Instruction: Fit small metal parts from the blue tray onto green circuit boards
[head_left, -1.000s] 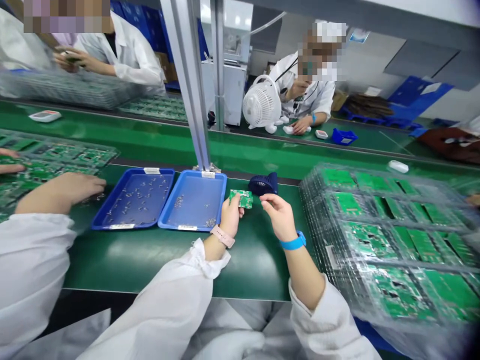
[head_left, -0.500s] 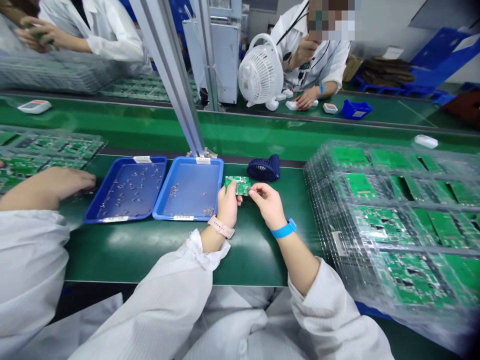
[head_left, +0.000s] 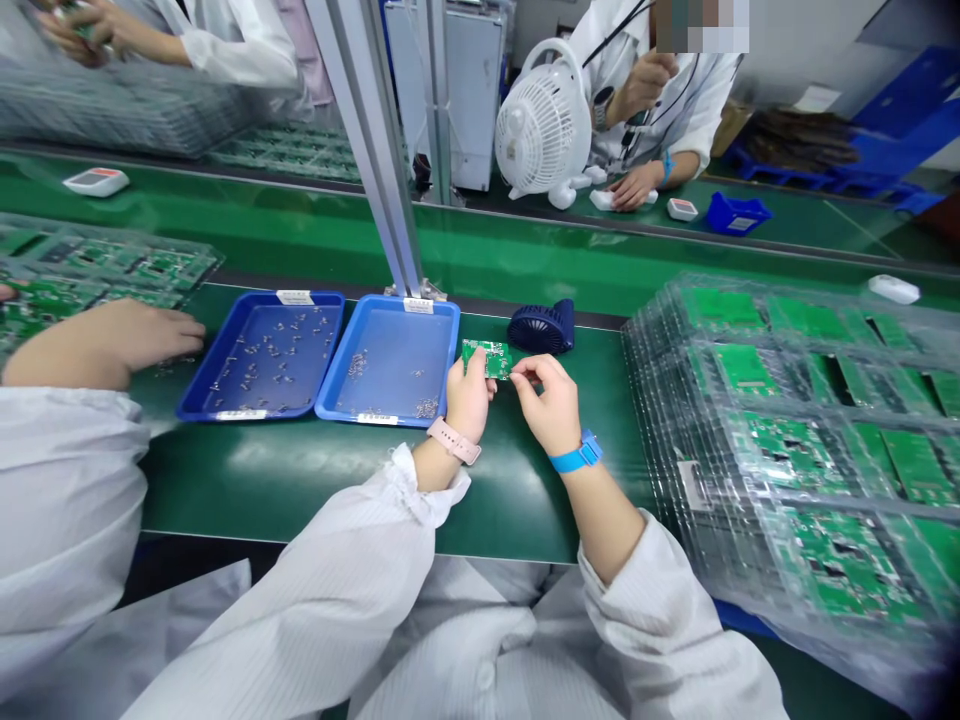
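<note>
A small green circuit board (head_left: 495,358) is gripped by my left hand (head_left: 468,398), thumb on its face, above the table beside the blue trays. My right hand (head_left: 550,400) is at the board's right edge, thumb and index finger pinched together; whatever lies between them is too small to make out. Left of my hands, the lighter blue tray (head_left: 388,350) holds small metal parts in little heaps. Next to it, the darker blue tray (head_left: 262,355) has similar parts scattered over its bottom. A dark blue handheld fan (head_left: 541,327) lies just behind the board.
Stacked clear trays with green boards (head_left: 795,440) rise at the right. A co-worker's hand (head_left: 142,340) rests left of the blue trays, near more boards (head_left: 150,262). A metal post (head_left: 375,140) stands behind the trays. Across the line are a white fan (head_left: 544,125) and another person.
The view has shifted slightly, moving the scene rightward and mostly up in the picture. My right fingertips sit slightly farther from the board's face, at its edge; my left hand still holds it.
</note>
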